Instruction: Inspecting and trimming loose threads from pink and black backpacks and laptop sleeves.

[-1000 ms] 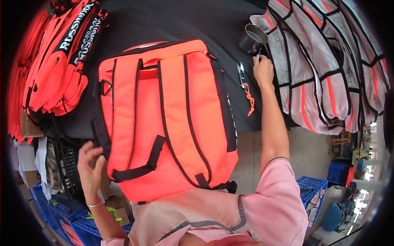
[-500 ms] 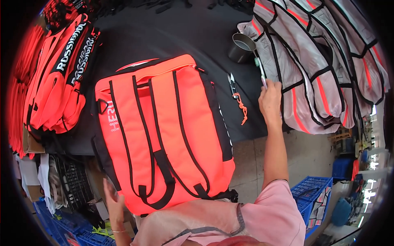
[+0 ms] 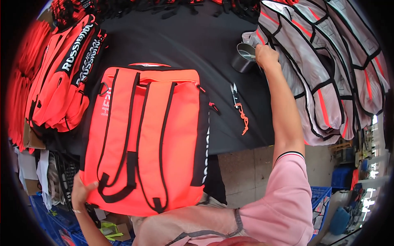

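A bright orange-red backpack point(image 3: 123, 139) with black trim lies strap side up on the table's front part, its lower end against my body. My left hand point(image 3: 83, 188) grips its lower left corner, thumb on top and fingers hidden beneath. At the far right, my right hand point(image 3: 267, 56) is closed at the rim of a dark metal cup point(image 3: 244, 61). It holds a toothbrush point(image 3: 251, 56), mostly hidden by the fingers, with its head end in the cup. Thread snips point(image 3: 235, 95) with an orange cord lie on the table between backpack and right arm.
Similar red bags point(image 3: 67, 78) are stacked at the left. Grey bags with black edging point(image 3: 308, 74) cover the table's right side. Black straps point(image 3: 164, 12) lie along the far edge of the black-covered table point(image 3: 164, 41). Blue crates point(image 3: 320, 197) stand below at both sides.
My right hand has moved away from me with the toothbrush, bringing it to the cup. My left hand has gone from beside the backpack to gripping its corner; the backpack has shifted left and turned slightly.
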The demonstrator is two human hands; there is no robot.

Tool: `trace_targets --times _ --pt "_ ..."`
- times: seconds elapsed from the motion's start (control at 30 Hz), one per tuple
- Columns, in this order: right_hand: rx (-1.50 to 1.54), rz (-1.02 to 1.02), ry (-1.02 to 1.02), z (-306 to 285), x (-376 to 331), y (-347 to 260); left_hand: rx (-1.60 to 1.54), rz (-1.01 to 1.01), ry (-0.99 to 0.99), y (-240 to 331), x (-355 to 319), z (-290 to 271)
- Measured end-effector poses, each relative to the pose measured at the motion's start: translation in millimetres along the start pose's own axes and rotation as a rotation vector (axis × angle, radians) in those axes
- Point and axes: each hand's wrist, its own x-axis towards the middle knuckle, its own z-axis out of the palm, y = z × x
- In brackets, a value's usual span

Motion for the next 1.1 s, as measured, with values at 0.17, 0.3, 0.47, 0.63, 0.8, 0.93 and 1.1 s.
trace_targets --times 0.17,0.3,0.47,0.63,0.8,0.93,1.1 --pt "0.02 -0.021 0.014 4.1 6.4 1.5 0.132 0.0 -0.016 -18.3 46.2 -57.8" --pt "0.112 0.06 0.182 -14.9 -6.0 11.5 0.967 0.19 0.262 -12.3 40.4 -59.0" --pt "0.017 0.017 0.094 -9.3 -29.2 -0.2 0.898 0.596 0.381 79.2 45.8 16.9" --pt "0.098 0.07 0.059 9.3 -59.2 20.1 0.64 0.94 0.173 141.9 76.4 86.0" --pt "0.283 0.167 0.179 -12.5 -87.7 -2.1 0.55 1.11 0.092 158.9 155.0 140.6" --pt "0.923 -0.032 0.155 -20.6 -118.1 -45.3 0.776 1.072 0.362 133.5 194.1 186.5" --pt "1.074 -0.282 0.025 -34.5 -151.1 -91.6 0.85 0.888 0.055 40.7 155.8 197.5"
